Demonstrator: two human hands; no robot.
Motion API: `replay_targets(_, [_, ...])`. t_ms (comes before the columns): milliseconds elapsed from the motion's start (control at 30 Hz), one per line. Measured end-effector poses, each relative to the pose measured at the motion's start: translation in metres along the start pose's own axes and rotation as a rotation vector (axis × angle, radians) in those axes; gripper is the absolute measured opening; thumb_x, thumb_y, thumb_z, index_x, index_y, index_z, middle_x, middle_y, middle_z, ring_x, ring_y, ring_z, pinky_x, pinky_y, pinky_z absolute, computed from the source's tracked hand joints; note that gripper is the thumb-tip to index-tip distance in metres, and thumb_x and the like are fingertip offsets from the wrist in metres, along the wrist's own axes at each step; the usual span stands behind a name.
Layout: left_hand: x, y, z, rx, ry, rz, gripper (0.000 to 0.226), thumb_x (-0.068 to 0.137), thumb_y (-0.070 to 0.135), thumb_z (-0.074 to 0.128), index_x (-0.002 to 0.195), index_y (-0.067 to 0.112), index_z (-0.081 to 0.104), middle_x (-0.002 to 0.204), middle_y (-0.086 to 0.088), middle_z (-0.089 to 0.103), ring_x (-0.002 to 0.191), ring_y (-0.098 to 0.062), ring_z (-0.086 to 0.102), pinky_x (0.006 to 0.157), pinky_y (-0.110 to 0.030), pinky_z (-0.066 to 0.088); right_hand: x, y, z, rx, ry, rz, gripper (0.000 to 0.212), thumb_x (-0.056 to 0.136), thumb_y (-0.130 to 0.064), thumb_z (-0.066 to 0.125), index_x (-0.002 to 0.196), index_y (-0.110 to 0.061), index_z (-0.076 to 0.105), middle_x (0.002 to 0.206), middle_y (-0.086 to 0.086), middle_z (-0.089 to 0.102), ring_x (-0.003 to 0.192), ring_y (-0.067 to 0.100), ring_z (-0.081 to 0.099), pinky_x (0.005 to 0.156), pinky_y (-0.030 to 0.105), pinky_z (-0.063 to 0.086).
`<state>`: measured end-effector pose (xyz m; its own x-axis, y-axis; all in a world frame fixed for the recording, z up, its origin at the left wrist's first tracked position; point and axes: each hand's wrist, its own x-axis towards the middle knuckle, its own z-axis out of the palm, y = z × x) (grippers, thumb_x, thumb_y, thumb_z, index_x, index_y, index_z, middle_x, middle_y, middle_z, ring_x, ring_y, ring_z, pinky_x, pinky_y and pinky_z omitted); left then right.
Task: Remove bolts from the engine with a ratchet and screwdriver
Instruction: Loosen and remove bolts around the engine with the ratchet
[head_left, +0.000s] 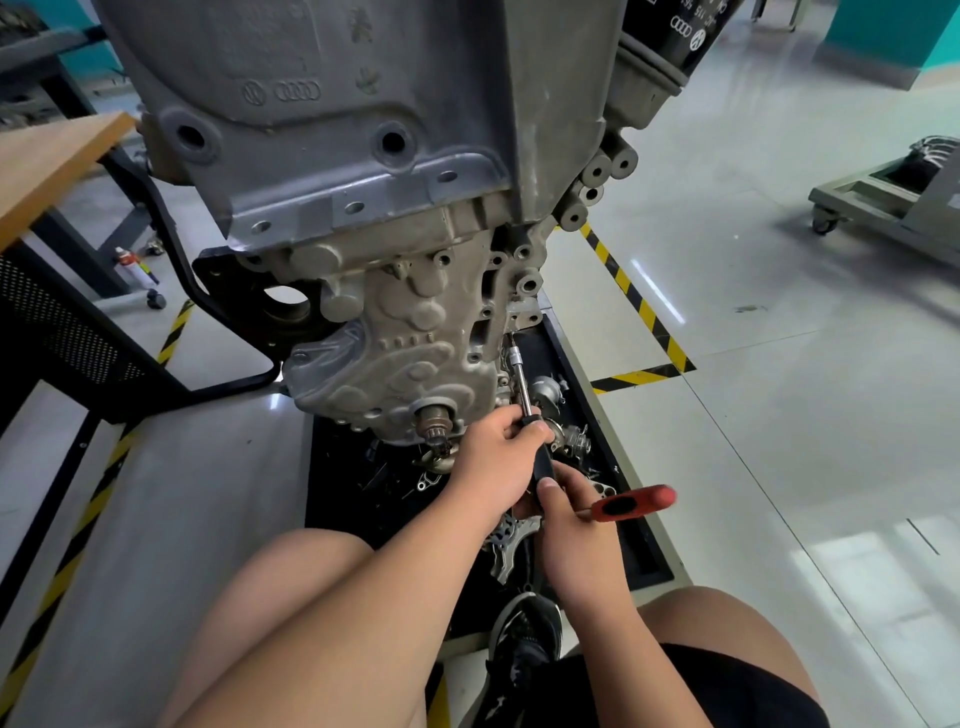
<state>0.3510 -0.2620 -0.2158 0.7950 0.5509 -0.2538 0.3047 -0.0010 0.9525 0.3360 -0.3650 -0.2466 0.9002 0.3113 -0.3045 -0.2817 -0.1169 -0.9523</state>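
Holding, left hand (498, 452): fingers curled round the top of the socket driver (543, 462) where its black handle meets the chrome shaft, thumb across it.
Holding, right hand (571, 519): thumb pressed on the lower end of the same handle, fingers wrapped behind. The red-handled screwdriver (634, 503) juts sideways out of this fist, so one hand seems to carry two tools.
Tool line: the shaft climbs, leaning slightly left, to the socket (514, 356), whose tip meets the right-hand edge of the engine (389, 208).
Bolt: hidden behind the socket. Whether it is fully seated, I cannot tell.
Risk, cam-out: a long shaft worked from far below probably tilts easily, and a tilted socket may ride off and round the bolt head.
Risk, crowded fist: the spare screwdriver likely weakens the right hand's hold. It could twist loose or snag as the handle turns.
Risk, knuckles: the sprocket stub (434, 418) sits just beside the left hand, so a sudden release may drive the fingers into it.
Risk, lost bolt: a freed bolt would likely drop into the black tray (337, 493) among the loose parts (571, 441) and be hard to pick out.
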Motion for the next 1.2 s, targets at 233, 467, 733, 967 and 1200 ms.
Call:
replay_targets(233, [0.001,0.003,0.005,-0.262,-0.031,-0.109,0.020,0.098,0.006,0.050,0.089,0.017,0.064,0.067,0.005,0.072,0.067,-0.016,0.062,0.069,-0.029,0.050,-0.010,-0.013,0.001,-0.503,0.047,-0.160,0.055,0.092,-0.041,0.045,0.144,-0.030,0.034,0.073,-0.020,0.050,0.070,0.006,0.051,0.056,0.021,0.036])
replay_targets(467, [0.000,0.006,-0.007,-0.242,-0.034,-0.094,0.012,0.091,0.013,0.063,0.085,0.020,0.072,0.083,-0.002,0.073,0.079,-0.019,0.066,0.075,-0.032,0.055,-0.014,-0.031,0.019,-0.120,0.133,-0.265,0.030,0.093,-0.035,0.047,0.120,-0.047,0.055,0.104,-0.013,0.064,0.092,0.004,0.063,0.077,0.026,0.050])
replay_targets(733, [-0.002,0.010,-0.013,-0.121,-0.119,-0.098,0.014,0.089,0.030,0.066,0.100,0.021,0.065,0.066,-0.002,0.065,0.031,-0.017,0.045,0.035,-0.018,0.034,-0.011,-0.036,0.024,0.972,0.026,0.224,0.041,0.100,-0.031,0.041,0.092,-0.017,0.079,0.070,0.004,0.063,0.046,0.014,0.045,0.044,0.024,0.037])
replay_targets(967, [0.001,0.005,-0.011,-0.113,-0.171,-0.091,0.015,0.093,0.034,0.058,0.083,0.037,0.069,0.073,0.000,0.070,0.040,-0.023,0.053,0.037,-0.026,0.042,-0.007,-0.028,0.025,0.845,0.046,0.153,0.035,0.096,-0.014,0.044,0.102,-0.025,0.076,0.080,0.006,0.067,0.044,0.014,0.042,0.041,0.025,0.034])
replay_targets(1200, [0.012,0.002,-0.006,-0.198,-0.136,-0.039,0.017,0.095,0.020,0.061,0.081,0.019,0.071,0.078,0.001,0.072,0.079,-0.013,0.067,0.073,-0.026,0.054,-0.011,-0.021,0.019,-0.553,0.123,-0.381,0.055,0.090,-0.023,0.052,0.141,-0.039,0.038,0.143,-0.018,0.037,0.108,0.007,0.056,0.072,0.028,0.042])
